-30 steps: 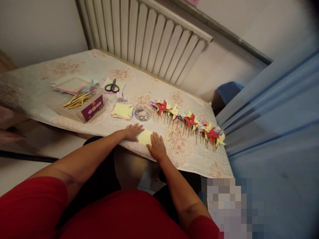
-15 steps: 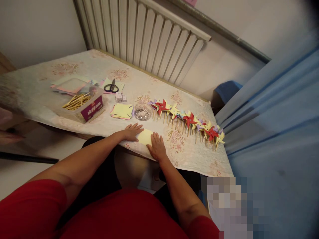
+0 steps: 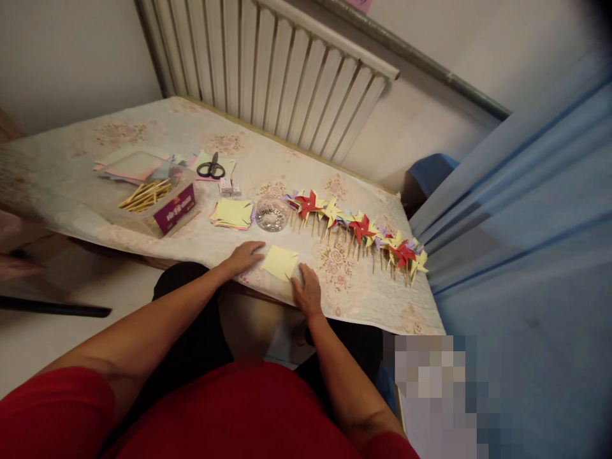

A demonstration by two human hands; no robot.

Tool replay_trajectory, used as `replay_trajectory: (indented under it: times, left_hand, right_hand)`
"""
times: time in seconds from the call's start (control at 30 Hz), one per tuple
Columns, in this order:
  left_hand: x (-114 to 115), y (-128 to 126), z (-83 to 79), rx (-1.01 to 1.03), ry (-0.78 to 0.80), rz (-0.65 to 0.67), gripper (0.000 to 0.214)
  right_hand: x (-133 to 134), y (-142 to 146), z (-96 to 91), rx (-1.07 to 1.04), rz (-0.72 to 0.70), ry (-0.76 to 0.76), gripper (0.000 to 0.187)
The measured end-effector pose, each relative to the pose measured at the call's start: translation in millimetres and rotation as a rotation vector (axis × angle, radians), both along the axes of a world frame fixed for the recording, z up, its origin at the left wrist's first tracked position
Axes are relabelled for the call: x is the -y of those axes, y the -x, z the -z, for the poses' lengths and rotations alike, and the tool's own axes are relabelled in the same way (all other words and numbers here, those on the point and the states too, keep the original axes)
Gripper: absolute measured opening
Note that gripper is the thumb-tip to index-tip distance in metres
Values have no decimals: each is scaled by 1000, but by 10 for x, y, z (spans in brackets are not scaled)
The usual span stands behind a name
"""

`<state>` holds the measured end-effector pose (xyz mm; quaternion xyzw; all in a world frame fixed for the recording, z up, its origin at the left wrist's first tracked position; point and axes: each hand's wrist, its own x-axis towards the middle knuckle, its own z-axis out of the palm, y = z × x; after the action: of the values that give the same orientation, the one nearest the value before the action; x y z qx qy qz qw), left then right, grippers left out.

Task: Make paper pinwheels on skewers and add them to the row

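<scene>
A yellow paper square (image 3: 280,262) with slits cut at its corners lies flat near the table's front edge. My left hand (image 3: 245,258) rests just left of it, fingers stretched toward its edge and holding nothing. On the other side, my right hand (image 3: 308,291) is open with its fingertips close to the lower right corner. Behind the sheet sit a stack of cut paper squares (image 3: 233,213) and a clear round dish (image 3: 272,215) of small shiny pieces. Finished paper pinwheels (image 3: 361,227) on sticks lie in a row to the right.
On the left is a clear plastic box (image 3: 176,209) with wooden sticks (image 3: 146,195). Black-handled scissors (image 3: 211,167) lie on paper, near small boxes (image 3: 229,187). A radiator (image 3: 272,70) stands behind the table; a blue curtain (image 3: 521,210) hangs at the right.
Both hands have moved off the yellow paper square to its sides, uncovering its slit corners. The view has shifted slightly.
</scene>
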<state>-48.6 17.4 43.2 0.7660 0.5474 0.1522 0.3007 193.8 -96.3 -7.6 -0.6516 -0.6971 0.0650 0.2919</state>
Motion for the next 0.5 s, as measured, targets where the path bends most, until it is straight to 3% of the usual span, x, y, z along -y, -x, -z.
replay_trajectory:
  times: [0.1, 0.5]
  left_hand:
    - [59, -73, -17, 7, -19, -114, 48]
    - [174, -308, -117, -172, -31, -168, 28]
  right_hand:
    - [-33, -32, 28, -134, 74, 2, 46]
    - [-35, -25, -26, -393, 103, -46, 36]
